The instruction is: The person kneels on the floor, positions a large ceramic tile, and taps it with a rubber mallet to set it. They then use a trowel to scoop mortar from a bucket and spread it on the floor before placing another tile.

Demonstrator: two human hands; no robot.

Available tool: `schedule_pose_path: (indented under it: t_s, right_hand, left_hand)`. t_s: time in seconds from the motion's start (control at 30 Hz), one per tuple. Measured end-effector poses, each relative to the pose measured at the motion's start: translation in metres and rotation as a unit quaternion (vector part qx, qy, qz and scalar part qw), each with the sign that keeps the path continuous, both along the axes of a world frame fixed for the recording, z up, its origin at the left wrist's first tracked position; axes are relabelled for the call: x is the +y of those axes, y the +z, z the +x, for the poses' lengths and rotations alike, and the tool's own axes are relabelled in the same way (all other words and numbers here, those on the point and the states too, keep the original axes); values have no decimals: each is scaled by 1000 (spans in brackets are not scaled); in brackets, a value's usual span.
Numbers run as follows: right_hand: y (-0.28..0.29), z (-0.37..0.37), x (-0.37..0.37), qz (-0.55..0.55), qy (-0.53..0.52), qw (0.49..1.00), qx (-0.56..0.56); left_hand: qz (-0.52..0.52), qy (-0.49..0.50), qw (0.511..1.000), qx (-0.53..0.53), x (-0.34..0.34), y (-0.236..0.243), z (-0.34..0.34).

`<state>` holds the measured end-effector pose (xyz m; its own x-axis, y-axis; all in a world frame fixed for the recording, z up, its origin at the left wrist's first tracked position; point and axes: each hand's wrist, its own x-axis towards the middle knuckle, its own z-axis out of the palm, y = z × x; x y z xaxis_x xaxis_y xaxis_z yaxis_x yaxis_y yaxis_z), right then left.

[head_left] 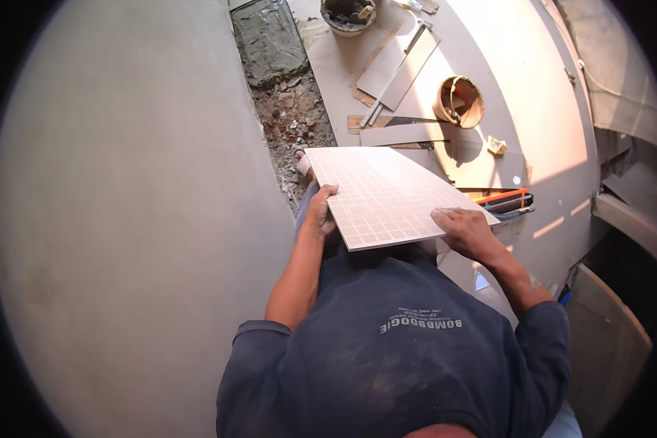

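Note:
A large pale tile point(387, 191) with a grid pattern on its face lies level in front of my body. Gripping its left edge is my left hand point(321, 209), thumb on the top and the other fingers mostly hidden underneath. My right hand point(463, 231) holds the near right side, its dusty fingers resting on the patterned face; its thumb is hidden. The tile covers most of my lap.
Left stands a plain grey wall point(139, 204). Alongside it runs a strip of rubble point(293, 117) with wet mortar point(270, 40) beyond. A bucket of mortar point(348, 16), another bucket point(458, 102), cut tile pieces point(409, 69) and an orange-handled tool point(504, 197) lie ahead right.

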<state>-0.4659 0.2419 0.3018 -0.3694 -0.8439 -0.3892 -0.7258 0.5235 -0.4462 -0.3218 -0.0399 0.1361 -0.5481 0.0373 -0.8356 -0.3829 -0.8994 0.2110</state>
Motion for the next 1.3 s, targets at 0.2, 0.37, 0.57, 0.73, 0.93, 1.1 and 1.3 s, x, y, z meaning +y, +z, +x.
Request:
schedule_pose_path:
  t_s: [0.2,0.37,0.57,0.73,0.93,1.1,1.3]
  right_hand:
    - [-38,-18,-39,-2,-69,998,5]
    - [-65,-31,-104,22,-131,991,-3]
    - [-80,-50,-178,-19,-171,985,30]
    - [-84,-65,-209,-24,-191,981,35]
    - [-85,-84,-227,-30,-193,980,24]
    - [-91,-106,-232,-20,-163,986,22]
    - [-96,-126,-235,-19,-157,987,14]
  left_hand:
    - [3,0,1000,-9,-43,-34,-16]
    - [-26,0,1000,14,-118,-51,-53]
    - [-81,-17,996,21,-200,-56,-90]
    - [-88,-45,994,50,-240,-53,-114]
    - [-104,-25,991,75,-260,-38,-136]
    - [-107,-21,993,43,-265,-42,-150]
    - [-104,28,994,34,-257,-36,-163]
